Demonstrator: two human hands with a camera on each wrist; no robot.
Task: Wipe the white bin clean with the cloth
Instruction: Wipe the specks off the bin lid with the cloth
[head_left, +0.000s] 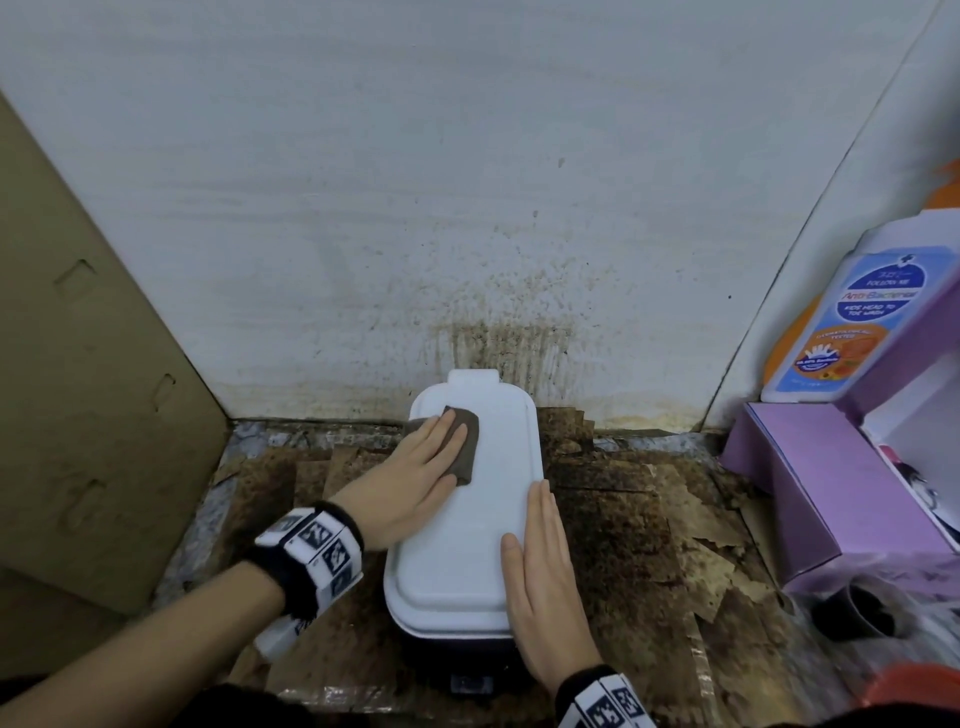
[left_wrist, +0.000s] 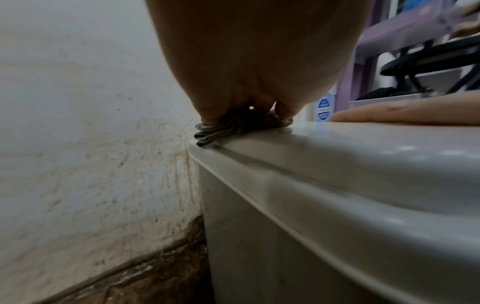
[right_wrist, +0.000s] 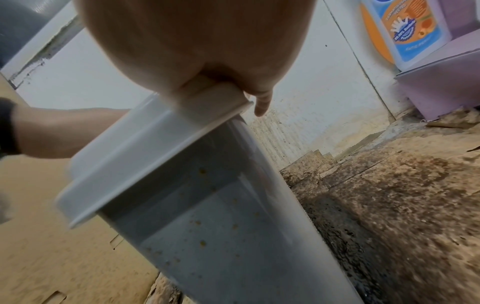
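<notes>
The white bin (head_left: 483, 514) stands on the stained floor against the wall, its flat lid facing up. My left hand (head_left: 415, 467) lies flat on the far left part of the lid and presses a folded brown cloth (head_left: 464, 441) onto it; in the left wrist view the cloth (left_wrist: 215, 131) bunches under the fingertips at the lid's edge (left_wrist: 311, 156). My right hand (head_left: 545, 571) rests with straight fingers along the lid's right edge. The right wrist view shows the bin's side wall (right_wrist: 207, 226) dotted with small yellow specks.
A large cardboard sheet (head_left: 88, 389) leans at the left. Purple boxes (head_left: 831, 483) and a wash bottle (head_left: 841, 322) crowd the right side. A dark cup (head_left: 852, 608) sits on the floor near them. The wall (head_left: 493, 322) behind the bin is splattered brown.
</notes>
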